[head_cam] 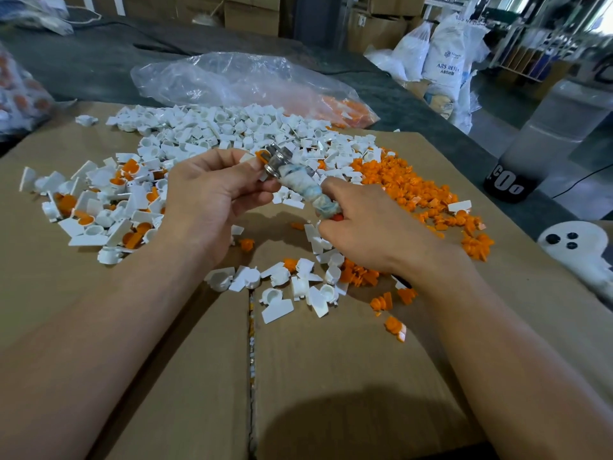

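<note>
Cardboard surface [331, 376] nearest us, a taped seam down its middle. Above it, our right hand [374, 227] is wrapped round the lower end of a tool [298, 184]. The tool's shaft is bound in soft blue-white cloth, with the metal head up and tilted left. Our left hand [212, 190] pinches a white cap [247, 157], some orange showing at it, right against that head.

We judge the cap light, stiff and slick moulded plastic, apt to pop from the fingers. Best held by its flat tab, cup toward the head. The tool looks heavier; the cloth gives grip, so take it low on the wrap.

Beyond the hands: fitted caps [109, 200] to the left, orange plugs [398, 180] to the right, white caps [212, 127] heaped behind. Farthest, a clear bag [232, 78].
</note>
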